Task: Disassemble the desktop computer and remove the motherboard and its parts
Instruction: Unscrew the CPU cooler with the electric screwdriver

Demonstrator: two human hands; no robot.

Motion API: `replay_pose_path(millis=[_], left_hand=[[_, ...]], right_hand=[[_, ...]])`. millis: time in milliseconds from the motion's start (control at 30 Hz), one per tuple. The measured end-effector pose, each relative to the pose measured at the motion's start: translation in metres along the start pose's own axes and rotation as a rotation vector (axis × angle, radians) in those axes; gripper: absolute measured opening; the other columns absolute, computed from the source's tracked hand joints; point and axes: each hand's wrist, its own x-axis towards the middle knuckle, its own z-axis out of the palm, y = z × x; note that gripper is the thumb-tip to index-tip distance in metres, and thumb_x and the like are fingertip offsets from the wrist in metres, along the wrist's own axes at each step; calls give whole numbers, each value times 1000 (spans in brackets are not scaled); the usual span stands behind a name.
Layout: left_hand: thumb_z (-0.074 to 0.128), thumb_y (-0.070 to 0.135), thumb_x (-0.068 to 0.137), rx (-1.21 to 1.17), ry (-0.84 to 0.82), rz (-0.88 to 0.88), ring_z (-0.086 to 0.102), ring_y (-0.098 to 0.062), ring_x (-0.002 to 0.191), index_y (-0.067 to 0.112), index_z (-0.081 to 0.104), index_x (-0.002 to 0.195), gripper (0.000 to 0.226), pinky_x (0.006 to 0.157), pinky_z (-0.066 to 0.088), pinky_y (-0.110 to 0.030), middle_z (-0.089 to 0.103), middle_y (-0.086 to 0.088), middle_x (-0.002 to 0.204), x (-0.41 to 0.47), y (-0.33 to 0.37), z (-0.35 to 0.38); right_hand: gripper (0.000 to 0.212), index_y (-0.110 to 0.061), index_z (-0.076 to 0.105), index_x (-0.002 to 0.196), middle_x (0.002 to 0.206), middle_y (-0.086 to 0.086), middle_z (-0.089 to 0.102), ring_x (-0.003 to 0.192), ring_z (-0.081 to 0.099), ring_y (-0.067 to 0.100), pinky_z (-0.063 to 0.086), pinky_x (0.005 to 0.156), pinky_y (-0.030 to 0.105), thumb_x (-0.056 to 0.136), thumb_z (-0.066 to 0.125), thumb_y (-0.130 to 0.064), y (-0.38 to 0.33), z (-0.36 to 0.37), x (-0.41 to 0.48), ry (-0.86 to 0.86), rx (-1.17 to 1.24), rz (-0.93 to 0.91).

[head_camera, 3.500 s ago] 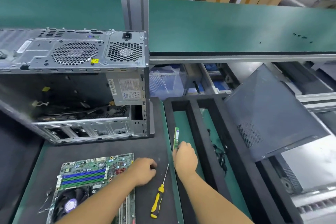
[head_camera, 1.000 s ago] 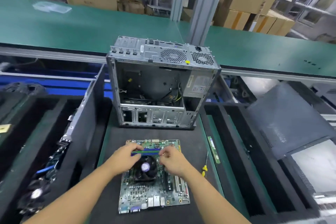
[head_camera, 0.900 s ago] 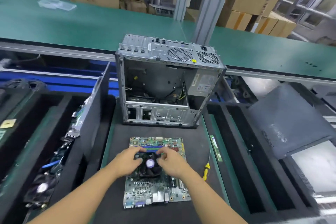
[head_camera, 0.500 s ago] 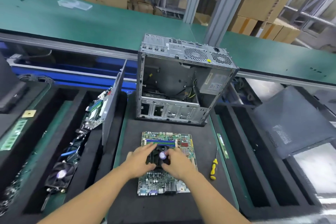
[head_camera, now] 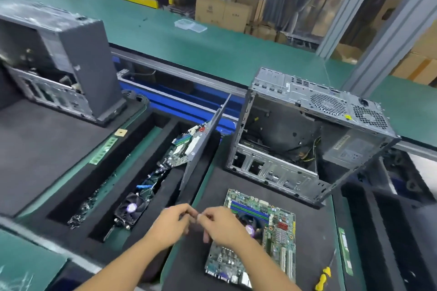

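Hovering front-left of computer case point(head_camera: 319, 99): left hand point(head_camera: 171, 228) and right hand point(head_camera: 223, 227), fingers curled, tips meeting; blur hides whether small part is pinched. Motherboard point(head_camera: 276, 231) flat on foam mat point(head_camera: 314, 220) before case, face up for parts access. Screwdriver point(head_camera: 324, 275) front-right, within reach.

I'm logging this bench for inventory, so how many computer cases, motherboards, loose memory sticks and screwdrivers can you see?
Computer cases: 2
Motherboards: 2
Loose memory sticks: 2
Screwdrivers: 1
Total: 7

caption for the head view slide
Left hand and right hand close together at the motherboard edge, near the open case.
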Motion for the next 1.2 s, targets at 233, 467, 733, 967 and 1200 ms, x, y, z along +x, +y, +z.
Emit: replay_pose_path(millis=[233, 467, 733, 967, 1200], left_hand=[[43, 1, 101, -256, 216, -231, 69, -24, 58, 16, 63, 101, 25, 45, 45, -28, 73, -8, 95, -43, -47, -25], [52, 39, 100, -182, 321, -427, 47, -15, 42, 16, 65, 81, 33, 40, 37, -25, 55, 1, 48, -99, -86, -40], [51, 12, 92, -195, 503, -630, 59, -9, 65, 26, 67, 93, 21, 61, 47, -24, 71, 3, 76, -165, -136, -79], [51, 15, 96, -136, 771, -735, 59, -13, 80, 25, 65, 101, 17, 69, 45, -27, 67, 3, 105, -201, -186, -142], [53, 15, 91, 425, 678, -655, 54, -26, 116, 11, 61, 120, 30, 97, 43, -39, 52, -5, 129, -217, -254, -237]], right_hand=[[29, -22, 70, 89, 55, -7, 68, 51, 55, 0, 45, 56, 19, 93, 44, -34, -29, 45, 37, -196, 36, -111], [28, -25, 67, 81, 68, -9, 73, 52, 55, -4, 41, 56, 21, 92, 45, -39, -62, 108, 44, -400, -30, -216], [22, -24, 68, 84, 66, -3, 71, 48, 54, -3, 44, 56, 18, 94, 48, -26, -118, 163, 50, -543, -60, -315], [20, -21, 69, 94, 79, -2, 73, 65, 60, 7, 51, 67, 29, 97, 50, -28, -175, 198, 62, -552, -129, -325], [17, -27, 67, 96, 88, -6, 72, 78, 63, 9, 53, 82, 30, 98, 51, -31, -241, 259, 79, -518, -157, -291]])
